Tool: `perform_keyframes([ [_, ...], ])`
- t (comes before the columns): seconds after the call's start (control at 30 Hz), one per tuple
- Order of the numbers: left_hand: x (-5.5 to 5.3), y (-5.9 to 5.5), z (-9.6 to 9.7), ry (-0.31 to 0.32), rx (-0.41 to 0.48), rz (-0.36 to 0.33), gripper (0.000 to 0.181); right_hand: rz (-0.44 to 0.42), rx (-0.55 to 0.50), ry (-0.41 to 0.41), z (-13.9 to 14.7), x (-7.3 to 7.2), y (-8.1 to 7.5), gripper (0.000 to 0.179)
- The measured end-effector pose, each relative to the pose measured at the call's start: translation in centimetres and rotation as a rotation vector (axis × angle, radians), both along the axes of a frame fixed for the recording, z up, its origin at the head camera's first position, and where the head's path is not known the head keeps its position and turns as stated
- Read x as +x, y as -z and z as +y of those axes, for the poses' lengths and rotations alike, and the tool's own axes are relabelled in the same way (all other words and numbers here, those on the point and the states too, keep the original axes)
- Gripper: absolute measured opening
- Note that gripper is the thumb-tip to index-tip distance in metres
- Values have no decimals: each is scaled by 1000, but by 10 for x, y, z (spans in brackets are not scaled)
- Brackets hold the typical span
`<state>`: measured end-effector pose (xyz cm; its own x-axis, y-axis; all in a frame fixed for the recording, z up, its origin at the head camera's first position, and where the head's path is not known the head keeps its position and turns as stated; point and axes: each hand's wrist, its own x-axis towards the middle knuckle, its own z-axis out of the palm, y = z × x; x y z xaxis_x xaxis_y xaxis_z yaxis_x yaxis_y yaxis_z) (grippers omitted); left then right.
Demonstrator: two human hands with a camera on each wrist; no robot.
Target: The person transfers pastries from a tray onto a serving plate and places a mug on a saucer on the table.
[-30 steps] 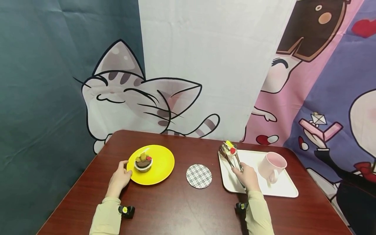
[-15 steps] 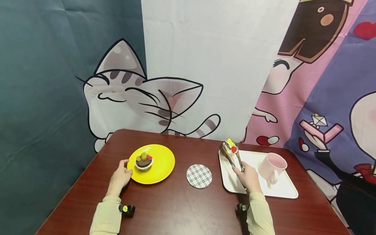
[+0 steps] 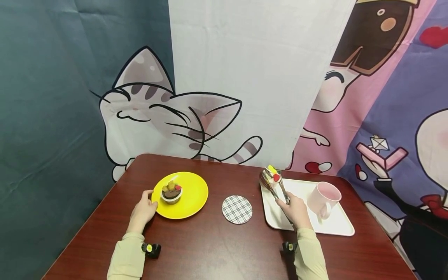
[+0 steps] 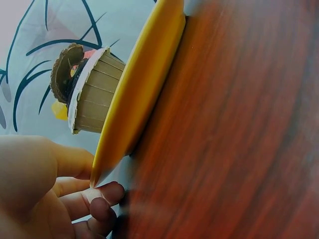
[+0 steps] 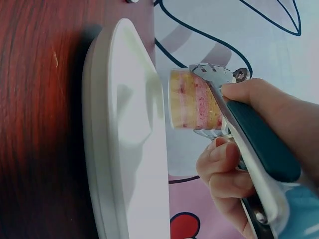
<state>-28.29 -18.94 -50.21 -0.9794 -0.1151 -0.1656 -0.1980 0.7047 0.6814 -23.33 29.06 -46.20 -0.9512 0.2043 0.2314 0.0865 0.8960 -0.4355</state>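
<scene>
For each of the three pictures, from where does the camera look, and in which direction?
Head: above, looking forward and down at the table; both sleeves and hands show.
Left wrist: low by the left hand, which holds the yellow plate rim, cupcake on it.
Right wrist: beside the right hand gripping tongs around a cake slice above the white tray.
Shared: plate and tray also appear in the head view.

Even, bright indoor light falls from above; shadows under the yellow plate [image 3: 189, 194] and white tray [image 3: 336, 225] are soft and short; the head view bends at its edges; both wrist views are blurred close up, the table [image 4: 239, 129] smeared, the tray [image 5: 134, 149] glaring pale
</scene>
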Motion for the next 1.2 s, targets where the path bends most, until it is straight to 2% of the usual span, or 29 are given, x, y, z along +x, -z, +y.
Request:
perform_keyframes([
  [0.33, 2, 1, -1, 0, 2, 7, 51, 2, -2, -42, -11, -4, 4, 38],
  [0.67, 0, -1, -1, 8, -2, 17, 51, 4, -18, -68, -27, -6, 1, 43],
  [0.9, -1, -1, -1, 8, -1, 19, 51, -33, -41, -77, -42, -10, -5, 51],
  [1.2, -1, 0, 0, 0, -9, 19, 51, -68, -78, -92, -62, -14, -6, 47],
])
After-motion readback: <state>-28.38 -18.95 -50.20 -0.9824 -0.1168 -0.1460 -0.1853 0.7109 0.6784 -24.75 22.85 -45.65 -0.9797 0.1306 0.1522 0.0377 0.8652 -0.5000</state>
